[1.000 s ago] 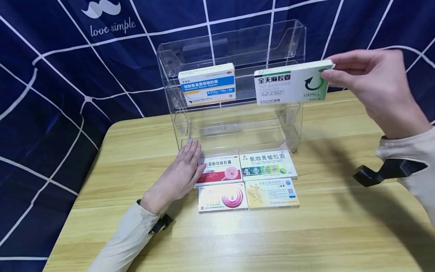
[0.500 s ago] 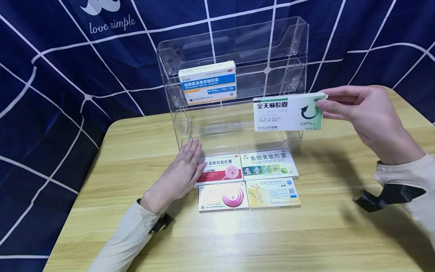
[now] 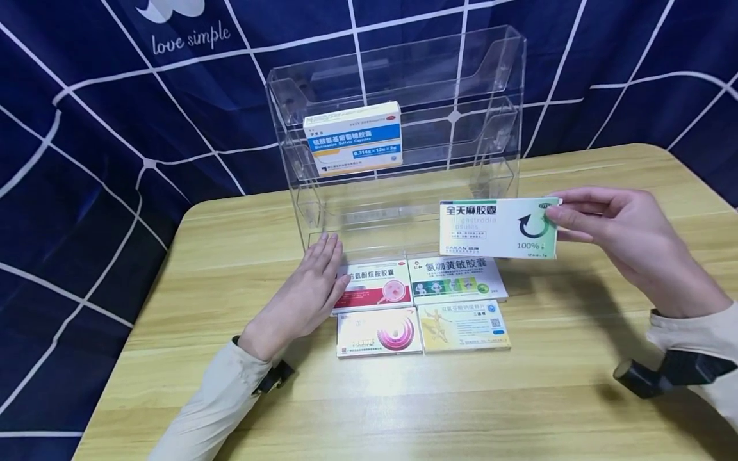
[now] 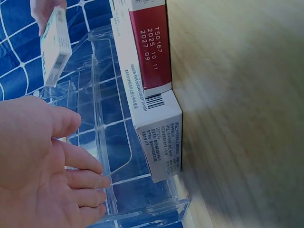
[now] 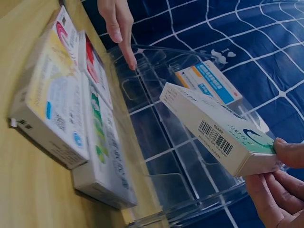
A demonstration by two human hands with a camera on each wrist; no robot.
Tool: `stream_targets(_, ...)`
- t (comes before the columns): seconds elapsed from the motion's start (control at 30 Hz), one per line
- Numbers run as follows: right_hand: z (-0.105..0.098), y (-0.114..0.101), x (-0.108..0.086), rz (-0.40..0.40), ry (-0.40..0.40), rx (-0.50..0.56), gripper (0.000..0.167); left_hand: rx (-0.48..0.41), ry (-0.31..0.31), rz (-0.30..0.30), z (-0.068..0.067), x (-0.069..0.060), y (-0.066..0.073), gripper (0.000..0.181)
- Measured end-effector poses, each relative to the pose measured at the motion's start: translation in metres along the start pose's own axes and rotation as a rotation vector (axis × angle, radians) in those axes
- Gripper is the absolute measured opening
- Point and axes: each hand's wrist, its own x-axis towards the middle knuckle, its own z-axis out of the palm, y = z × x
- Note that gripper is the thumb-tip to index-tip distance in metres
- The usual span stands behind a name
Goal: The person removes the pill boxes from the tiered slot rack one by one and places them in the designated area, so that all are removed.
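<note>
My right hand (image 3: 625, 234) pinches the right end of a white and green medicine box (image 3: 497, 229), held upright in the air before the lower right of a clear acrylic rack (image 3: 398, 214). In the right wrist view the thumb lies on the box's (image 5: 223, 128) front, fingers behind. With fingers straight, my left hand (image 3: 300, 298) rests by the rack's lower left corner, beside a red and white medicine box (image 3: 369, 294); its palm (image 4: 38, 166) holds nothing. A blue and white medicine box (image 3: 354, 142) stands in an upper tier of the rack, to the left.
In front of the rack, medicine boxes lie flat in two rows: a green and white one (image 3: 455, 288), a pink and white one (image 3: 378, 333) and a yellow one (image 3: 464, 326), with the red one. Behind the wooden table (image 3: 403, 410) hangs a blue gridded cloth (image 3: 230, 115).
My right hand has lowered the white and green medicine box from the rack's upper tier level to just above the flat boxes. The left hand stays where it was.
</note>
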Motion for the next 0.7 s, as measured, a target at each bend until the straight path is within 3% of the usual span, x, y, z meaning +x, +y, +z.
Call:
stream_targets(0.23, 0.000, 0.007, -0.007, 0.030, -0.014, -0.043, 0.019, 0.003, -0.006, -0.008, 0.000, 0.000, 0.000, 0.060)
stream_targets(0.5, 0.002, 0.012, -0.013, 0.098, -0.019, -0.194, 0.019, 0.005, 0.002, 0.004, 0.000, 0.000, 0.000, 0.060)
stream_targets(0.7, 0.002, 0.021, -0.017, 0.152, -0.058, -0.239, 0.019, 0.007, 0.003, 0.006, 0.000, -0.001, 0.000, 0.060)
